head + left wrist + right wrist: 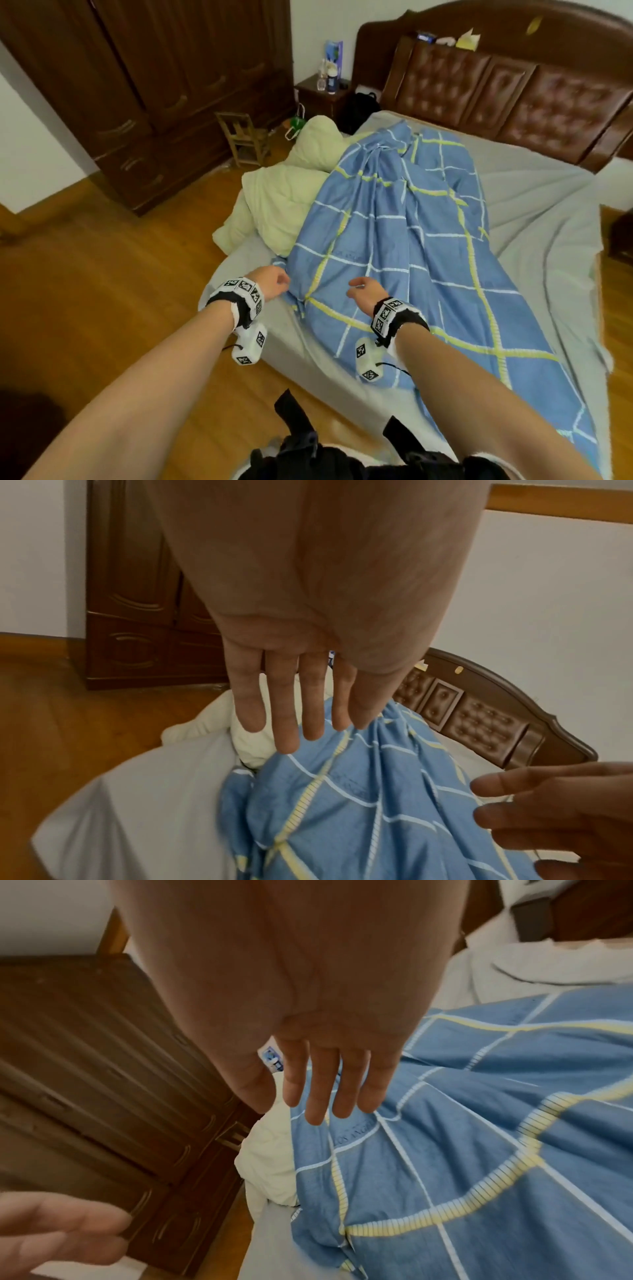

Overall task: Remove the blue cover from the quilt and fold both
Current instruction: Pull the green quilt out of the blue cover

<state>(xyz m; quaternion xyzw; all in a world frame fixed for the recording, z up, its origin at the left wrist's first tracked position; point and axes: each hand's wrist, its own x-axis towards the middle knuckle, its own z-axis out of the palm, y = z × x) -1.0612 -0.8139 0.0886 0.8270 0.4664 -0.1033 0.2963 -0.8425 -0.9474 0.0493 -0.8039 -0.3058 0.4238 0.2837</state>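
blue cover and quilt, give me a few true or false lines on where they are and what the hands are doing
1. The blue cover lies spread on the bed. True.
2. The quilt is fully inside the cover. False: the pale quilt lies bunched beside it at the bed's left edge.
3. The left hand grips the cover. False: its fingers are straight and hold nothing.
4. The right hand is open above the cover. True.
5. The cover is neatly folded. False: it is rumpled.
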